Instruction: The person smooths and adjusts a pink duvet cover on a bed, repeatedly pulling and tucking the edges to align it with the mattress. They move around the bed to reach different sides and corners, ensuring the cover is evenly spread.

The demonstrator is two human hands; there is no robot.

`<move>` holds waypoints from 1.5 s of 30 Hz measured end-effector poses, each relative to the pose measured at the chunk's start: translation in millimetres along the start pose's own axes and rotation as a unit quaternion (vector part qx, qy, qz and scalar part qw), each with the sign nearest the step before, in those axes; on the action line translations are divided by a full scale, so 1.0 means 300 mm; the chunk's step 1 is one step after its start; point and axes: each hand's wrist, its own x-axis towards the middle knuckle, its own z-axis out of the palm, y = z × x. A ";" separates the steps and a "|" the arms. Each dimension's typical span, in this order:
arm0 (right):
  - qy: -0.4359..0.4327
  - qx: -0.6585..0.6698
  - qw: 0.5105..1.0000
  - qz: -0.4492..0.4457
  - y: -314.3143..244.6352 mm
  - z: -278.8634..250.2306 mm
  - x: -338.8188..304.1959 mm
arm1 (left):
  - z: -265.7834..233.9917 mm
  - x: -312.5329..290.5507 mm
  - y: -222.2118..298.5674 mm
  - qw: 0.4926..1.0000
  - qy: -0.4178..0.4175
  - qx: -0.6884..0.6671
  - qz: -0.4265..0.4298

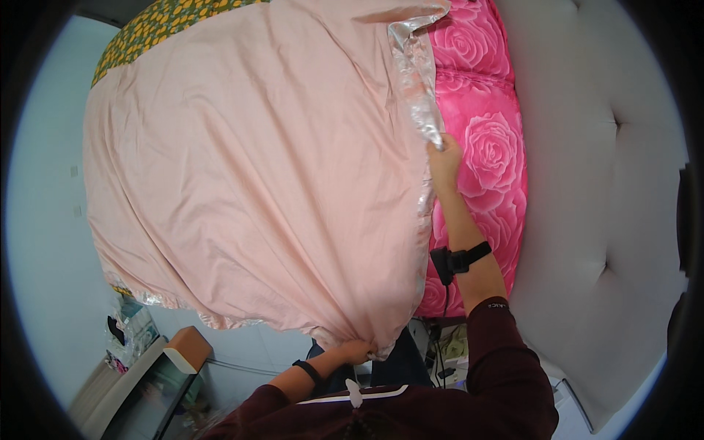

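Note:
A large pale pink bed cover is spread over the bed, with creases fanning out from its near right corner. Its edge carries a shiny silvery trim, partly turned up along the right side. My left hand is closed on the gathered near right corner, just in front of my body. Farther off, my right hand pinches the trimmed right edge of the cover. Beneath that arm lies bright pink rose-print bedding, bare of the cover along the right side.
A grey tufted headboard stands along the right. Green and yellow patterned fabric shows at the far left. Near the lower left are a tan box and a plastic bag of items. A cable hangs from my right wrist band.

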 end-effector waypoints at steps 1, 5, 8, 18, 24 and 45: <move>-0.003 0.028 0.999 0.023 -0.001 -0.024 0.002 | 0.005 0.009 -0.009 1.000 -0.002 0.004 0.000; -0.086 0.134 0.978 0.132 0.021 -0.135 0.037 | 0.024 0.031 -0.041 1.000 0.009 -0.021 0.003; -0.009 0.113 0.983 0.145 0.062 -0.132 0.099 | 0.028 0.041 -0.059 0.999 0.013 -0.036 0.022; 0.107 -0.231 0.963 -0.083 0.082 -0.152 0.146 | 0.002 0.049 -0.036 0.999 0.003 -0.017 0.032; 0.106 -0.336 0.936 0.004 0.095 -0.378 0.187 | -0.037 0.040 0.000 0.998 -0.033 -0.049 0.012; -0.174 -0.089 0.973 0.124 0.179 -0.482 -0.277 | -0.023 0.050 -0.019 0.996 -0.014 -0.089 0.024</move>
